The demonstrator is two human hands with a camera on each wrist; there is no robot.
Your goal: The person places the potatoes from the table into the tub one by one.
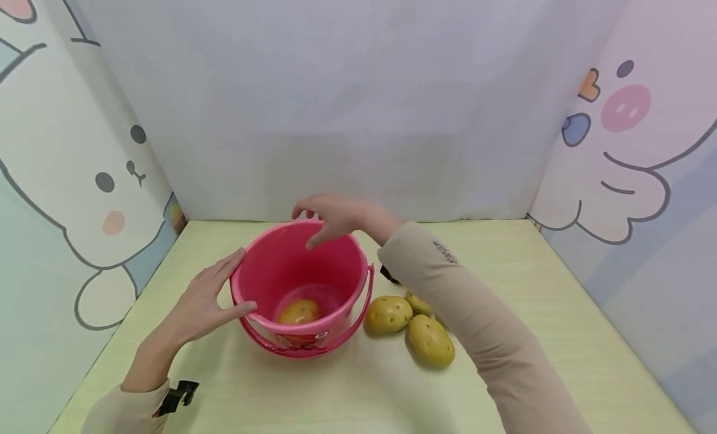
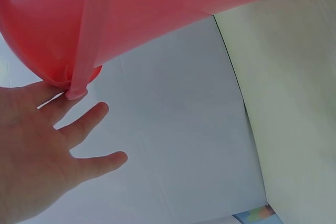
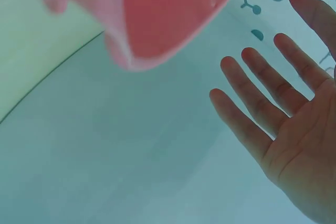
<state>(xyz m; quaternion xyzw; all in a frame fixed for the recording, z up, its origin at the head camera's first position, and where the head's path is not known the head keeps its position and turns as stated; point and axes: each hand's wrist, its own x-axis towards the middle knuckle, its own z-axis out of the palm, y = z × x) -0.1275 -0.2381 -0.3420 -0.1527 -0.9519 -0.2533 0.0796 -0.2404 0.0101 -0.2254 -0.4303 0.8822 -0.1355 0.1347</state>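
Note:
A pink bucket (image 1: pixel 307 259) stands upright on the table, one yellow potato (image 1: pixel 299 311) lying on its bottom. Spread over the bucket's left rim, my left hand (image 1: pixel 201 300) keeps its fingers straight. In the left wrist view, its fingertips (image 2: pixel 76 95) touch the rim by the handle joint. My right hand (image 1: pixel 342 215) hovers over the far rim, holding nothing; its fingers (image 3: pixel 247 95) look extended and apart in the right wrist view. Several more potatoes (image 1: pixel 389 314) lie together right of the bucket, some partly hidden behind the right sleeve.
The pink bucket handle (image 1: pixel 358 325) hangs down along the near side. A small black object (image 1: pixel 389 274) shows beside the right sleeve. A pale wall (image 1: pixel 358 110) closes off the back of the table (image 1: pixel 313 396), with cartoon-printed walls (image 1: pixel 622 172) at both sides.

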